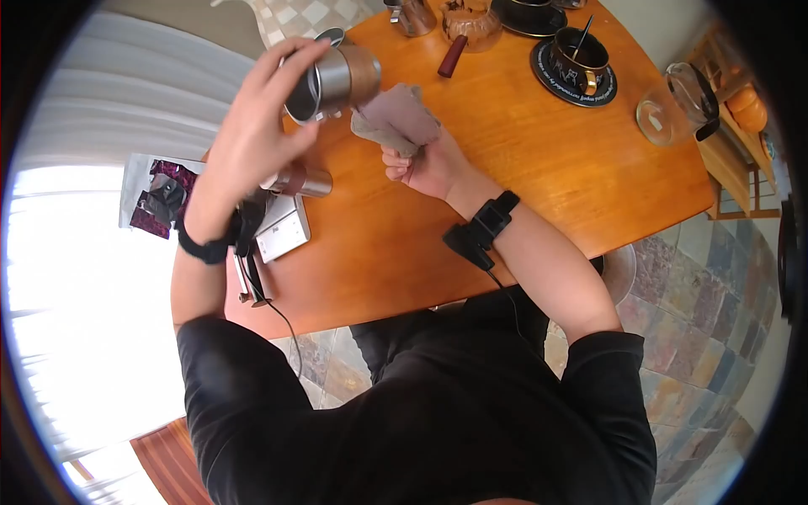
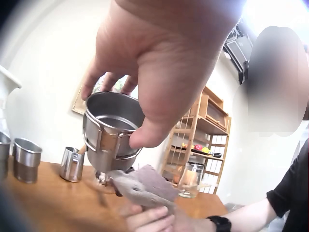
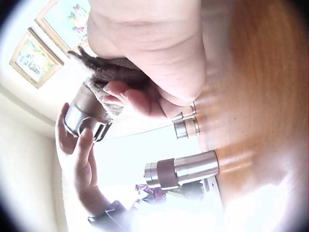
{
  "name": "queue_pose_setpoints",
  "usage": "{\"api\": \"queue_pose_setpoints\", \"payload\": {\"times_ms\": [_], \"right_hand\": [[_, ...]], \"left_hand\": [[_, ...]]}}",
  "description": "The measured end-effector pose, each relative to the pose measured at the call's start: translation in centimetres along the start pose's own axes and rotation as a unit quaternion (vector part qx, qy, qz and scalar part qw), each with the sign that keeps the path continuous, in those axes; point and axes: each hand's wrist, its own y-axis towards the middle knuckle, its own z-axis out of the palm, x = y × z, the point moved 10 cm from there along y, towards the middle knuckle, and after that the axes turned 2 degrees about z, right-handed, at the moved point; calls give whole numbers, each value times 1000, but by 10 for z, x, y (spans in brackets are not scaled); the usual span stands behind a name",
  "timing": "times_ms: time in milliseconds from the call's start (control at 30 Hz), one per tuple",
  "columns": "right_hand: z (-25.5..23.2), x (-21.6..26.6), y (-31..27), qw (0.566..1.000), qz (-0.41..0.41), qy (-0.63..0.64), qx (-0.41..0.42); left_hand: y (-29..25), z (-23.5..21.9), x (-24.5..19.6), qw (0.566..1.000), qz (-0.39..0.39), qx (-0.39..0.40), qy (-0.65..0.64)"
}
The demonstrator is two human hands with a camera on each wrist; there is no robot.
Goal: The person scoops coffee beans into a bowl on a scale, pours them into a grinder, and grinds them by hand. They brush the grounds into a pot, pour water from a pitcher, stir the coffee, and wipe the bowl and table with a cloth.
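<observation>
My left hand (image 1: 257, 122) holds a metal cup (image 1: 334, 82) with folding wire handles above the table's left side. In the left wrist view the thumb lies at the handle, the other fingers reach over the far rim, and the cup (image 2: 96, 157) stands nearly upright with its inside bare. A bunched grey cloth (image 1: 396, 118) is gripped in my right hand (image 1: 438, 168), fingers curled into it. The cloth overlaps the lower side of the cup in the left wrist view, and in the right wrist view the cloth (image 3: 108, 92) is right at the cup (image 3: 87, 108).
Beneath my left forearm are a metal cylinder with a brown band (image 1: 305, 180), a white scale (image 1: 284, 236) and a foil pouch (image 1: 151, 198). Farther back stand a metal pitcher (image 1: 412, 17), a glass pot with a red-brown handle (image 1: 453, 57) and a black mug (image 1: 581, 52). Glassware (image 1: 661, 118) stands right.
</observation>
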Motion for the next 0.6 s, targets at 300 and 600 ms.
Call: {"api": "queue_pose_setpoints", "payload": {"times_ms": [300,600], "right_hand": [[-2,6,-3,998,-53,-28,-25],[-3,5,-3,994,-55,-38,-81]], "left_hand": [[80,30,94,995,-35,82,40],[128,87,155,989,-47,142,-17]]}}
